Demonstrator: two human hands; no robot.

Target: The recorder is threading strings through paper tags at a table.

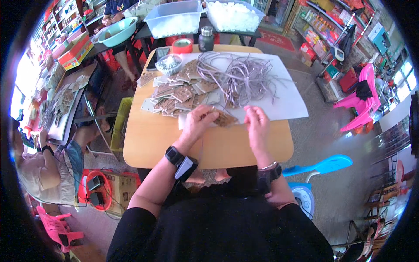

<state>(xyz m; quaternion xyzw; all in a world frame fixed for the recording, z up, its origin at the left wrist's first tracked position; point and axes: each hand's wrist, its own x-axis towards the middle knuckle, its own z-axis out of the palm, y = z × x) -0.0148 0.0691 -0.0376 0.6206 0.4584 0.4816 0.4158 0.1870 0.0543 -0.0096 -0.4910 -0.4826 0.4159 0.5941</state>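
Left hand (200,121): we are pinching a brown card (227,119), best held steady; right hand (256,121): fingers curled, contents unclear.

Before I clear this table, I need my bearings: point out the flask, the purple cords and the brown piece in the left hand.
Flask (206,42): head view, middle of its dark body.
Purple cords (247,80): head view, middle of the tangle.
Brown piece (225,118): head view, its exposed face.

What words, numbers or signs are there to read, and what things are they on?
None reads clearly.
Red-and-yellow cardboard box: print too small.
Brown cardboard box: marks too small and blurred.
Shelf packages: too small.
Piled brown pieces: no words I can make out.
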